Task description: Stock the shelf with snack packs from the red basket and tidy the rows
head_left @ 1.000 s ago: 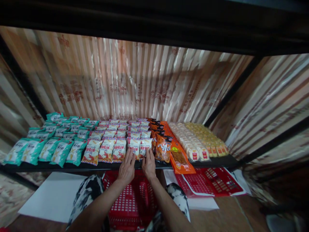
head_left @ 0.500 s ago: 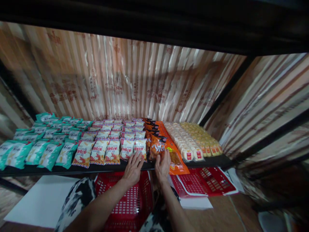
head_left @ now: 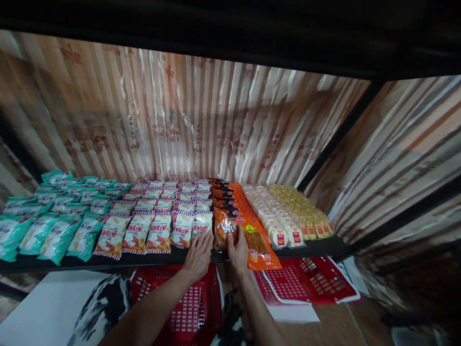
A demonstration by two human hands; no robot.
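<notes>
My left hand [head_left: 198, 254] lies with its fingers stretched out against the front of a white-and-red snack bag [head_left: 201, 222], the rightmost of its front row. My right hand [head_left: 237, 251] is open, its thumb at the front orange-and-brown snack bag [head_left: 224, 227] and its fingers along the left side of a long orange bag of sticks [head_left: 257, 240]. Behind that front bag, several like it run back in a column with dark tops. Neither hand has its fingers wrapped round anything.
Teal snack bags [head_left: 54, 238] fill the shelf's [head_left: 118, 261] left. Packs of round white cakes [head_left: 279, 235] and yellow packs [head_left: 313, 223] stand at the right. Red baskets [head_left: 196, 307] and white boards [head_left: 46, 302] lie below. A black beam [head_left: 216, 33] crosses overhead; striped sheeting [head_left: 173, 110] hangs behind.
The view has shifted slightly, and the products appear a little further left and lower. My right thumb has come onto the front orange-and-brown bag, which now stands straighter beside the white-and-red bags.
</notes>
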